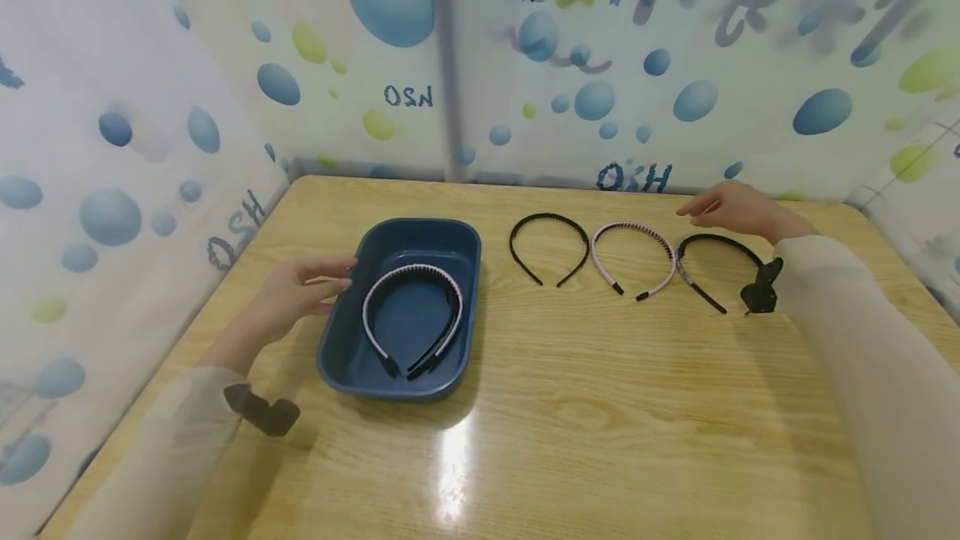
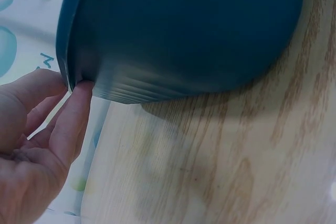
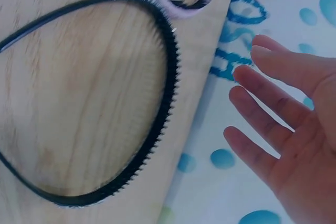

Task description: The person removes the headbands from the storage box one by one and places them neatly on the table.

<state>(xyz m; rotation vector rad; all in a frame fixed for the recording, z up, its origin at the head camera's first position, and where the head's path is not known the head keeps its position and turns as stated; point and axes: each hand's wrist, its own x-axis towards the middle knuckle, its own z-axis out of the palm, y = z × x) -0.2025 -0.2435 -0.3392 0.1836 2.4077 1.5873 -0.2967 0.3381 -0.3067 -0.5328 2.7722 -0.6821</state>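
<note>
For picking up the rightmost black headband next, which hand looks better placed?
Probably the right hand: it hovers empty near the black headband, while the left hand is farther away, touching the blue tray.

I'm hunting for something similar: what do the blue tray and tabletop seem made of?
The blue tray looks like smooth, satin plastic: soft sheen, rounded corners. The tabletop could be glossy varnished wood or laminate: wood grain shows, with a bright reflection.

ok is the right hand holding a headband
No, the right hand is empty, its spread fingers clear of the nearby black headband on the table.
</note>
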